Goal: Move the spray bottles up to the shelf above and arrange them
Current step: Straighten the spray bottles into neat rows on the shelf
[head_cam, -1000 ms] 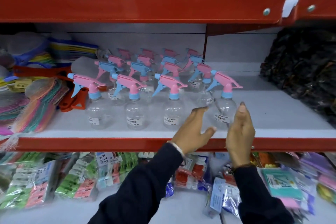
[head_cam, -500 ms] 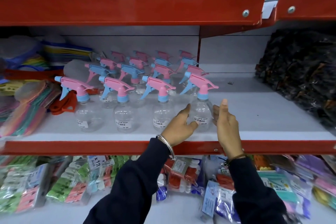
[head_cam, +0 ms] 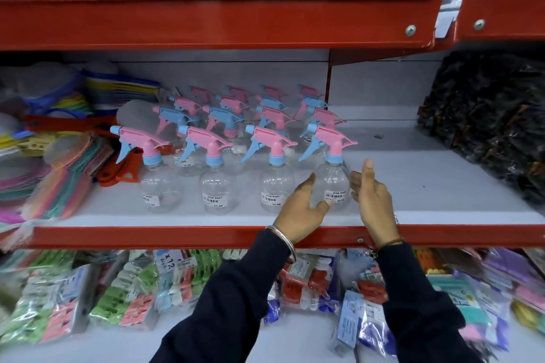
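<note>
On the middle shelf (head_cam: 442, 186), grey deck with a red front lip, spray bottles (head_cam: 224, 138) are standing in four columns running front to back. Front row count: four clear bottles, each with a pink trigger head, blue collar and blue trigger. Rows behind: roughly three to four more per column, pink and blue heads alternating; exact total cannot be read because the rear ones are overlapping and blurred.

All bottles are standing upright, long axis vertical. Nozzles are pointing left, triggers hanging down-left; white price labels are facing the camera on the front row.

Front-right bottle (head_cam: 333, 186) is sitting just behind the lip, at the right end of the row. Left hand (head_cam: 300, 206) is open, fingers spread, thumb tip touching or nearly touching the bottle's lower left side. Right hand (head_cam: 374, 197) is open too, palm turned toward the bottle, fingers just beside its right side; contact cannot be confirmed. Neither hand is closing around anything.

Open room: bare deck is stretching right of the bottles to a dark bagged stack (head_cam: 486, 115). Left of the bottles, coloured plastic goods (head_cam: 59, 174) are crowding the shelf. Upper shelf (head_cam: 206, 20) is hanging well above the trigger heads. Packaged goods (head_cam: 118, 298) are lying on the shelf below.
</note>
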`<state>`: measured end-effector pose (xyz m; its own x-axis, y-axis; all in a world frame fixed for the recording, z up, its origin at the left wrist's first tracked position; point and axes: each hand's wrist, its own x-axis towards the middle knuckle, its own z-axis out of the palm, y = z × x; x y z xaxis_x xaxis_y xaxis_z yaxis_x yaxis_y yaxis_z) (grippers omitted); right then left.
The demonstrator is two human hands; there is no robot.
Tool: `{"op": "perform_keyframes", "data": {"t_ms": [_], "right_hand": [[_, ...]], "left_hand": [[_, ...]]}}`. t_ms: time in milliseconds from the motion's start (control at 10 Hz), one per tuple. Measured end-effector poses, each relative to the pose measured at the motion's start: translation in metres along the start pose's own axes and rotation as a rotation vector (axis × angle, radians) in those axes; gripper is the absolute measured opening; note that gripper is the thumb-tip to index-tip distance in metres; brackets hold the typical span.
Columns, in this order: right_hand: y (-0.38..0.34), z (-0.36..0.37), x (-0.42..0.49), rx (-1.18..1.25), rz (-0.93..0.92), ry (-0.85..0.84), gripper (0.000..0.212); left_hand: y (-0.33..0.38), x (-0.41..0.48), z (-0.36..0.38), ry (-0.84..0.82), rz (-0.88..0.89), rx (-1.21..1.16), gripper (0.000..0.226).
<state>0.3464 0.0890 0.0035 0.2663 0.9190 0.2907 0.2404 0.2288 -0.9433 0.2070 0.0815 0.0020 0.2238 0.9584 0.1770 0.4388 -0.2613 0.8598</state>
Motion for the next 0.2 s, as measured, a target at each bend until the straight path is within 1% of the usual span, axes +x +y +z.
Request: {"op": "perform_keyframes", "data": {"t_ms": [100,200], "right_hand": [[0.001,-0.009,-0.022,0.076,-0.114,0.158,0.058],[0.021,-0.025,-0.072,0.051,-0.170,0.342,0.044]], "left_hand": [[0.006,-0.022,-0.010,0.148,0.185,0.026,0.056],[0.017,-0.048,-0.037,0.339,0.459,0.091,0.048]]}}
